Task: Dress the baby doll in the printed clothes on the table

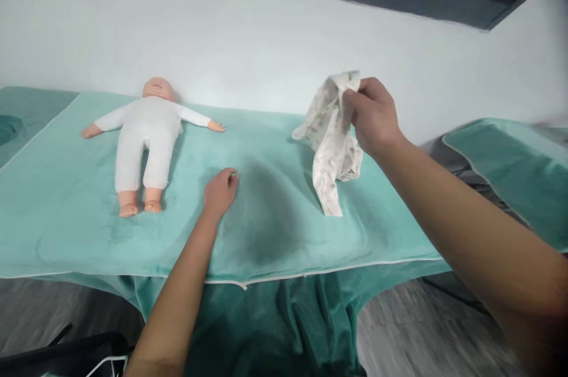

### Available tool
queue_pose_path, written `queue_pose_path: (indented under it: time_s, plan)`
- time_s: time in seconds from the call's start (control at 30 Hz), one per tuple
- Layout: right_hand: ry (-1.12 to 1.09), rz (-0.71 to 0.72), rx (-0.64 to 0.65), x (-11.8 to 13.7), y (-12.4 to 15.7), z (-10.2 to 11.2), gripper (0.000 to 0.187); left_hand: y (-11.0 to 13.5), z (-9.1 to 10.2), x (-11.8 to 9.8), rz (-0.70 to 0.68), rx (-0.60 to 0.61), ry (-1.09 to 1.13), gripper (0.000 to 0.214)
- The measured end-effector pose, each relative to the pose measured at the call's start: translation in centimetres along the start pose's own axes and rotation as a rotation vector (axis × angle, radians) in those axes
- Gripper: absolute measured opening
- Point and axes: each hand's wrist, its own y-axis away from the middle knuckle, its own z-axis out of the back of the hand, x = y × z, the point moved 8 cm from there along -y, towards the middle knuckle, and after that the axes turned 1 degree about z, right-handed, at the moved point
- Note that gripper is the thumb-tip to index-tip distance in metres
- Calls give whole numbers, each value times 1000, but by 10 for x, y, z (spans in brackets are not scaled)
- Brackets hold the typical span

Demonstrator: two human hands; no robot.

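My right hand (371, 112) is raised over the right part of the green cloth. It pinches a white baby garment (331, 134) with a faint small pattern. The garment hangs crumpled, a sleeve-like or leg-like piece dangling down, so its exact cut cannot be told. Resting low on the cloth, my left hand (220, 192) has its fingers curled in, and nothing shows in them. To its left lies a baby doll (148, 128) on its back, arms spread, with a white cloth body and bare feet toward me.
A green cloth (266, 235) covers the table and drapes over its front edge. Behind it rises a white wall (248, 39) with a dark ledge above. Another green-covered surface (519, 170) stands at the right. A black container (66, 356) is at the lower left.
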Motion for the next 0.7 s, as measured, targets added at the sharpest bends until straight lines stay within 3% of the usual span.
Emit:
queue_pose_path:
  time_s: [0.1, 0.2, 0.27, 0.3, 0.37, 0.47, 0.6, 0.7]
  plan:
    - [-236, 38, 187, 55, 11, -34, 22, 2, 4, 5, 49, -54, 161, 43]
    - [-286, 196, 664, 108, 53, -92, 32, 0, 6, 14, 78, -98, 334, 66]
    - [-240, 293, 929, 119, 88, -123, 35, -3, 9, 19, 68, -138, 408, 64]
    - [-181, 315, 986, 112, 100, -134, 35, -6, 11, 22, 56, -161, 425, 59]
    - [17, 313, 988, 78, 112, -150, 35, -10, 17, 27, 42, -209, 460, 46]
    - [361, 236, 864, -2, 110, -154, 48, -13, 23, 37, 73, -263, 533, 36]
    - [777, 42, 713, -106, 103, -121, 42, -10, 26, 44, 129, -313, 595, 36]
    - [924, -24, 633, -146, 103, -90, 40, -7, 25, 44, 143, -307, 640, 37]
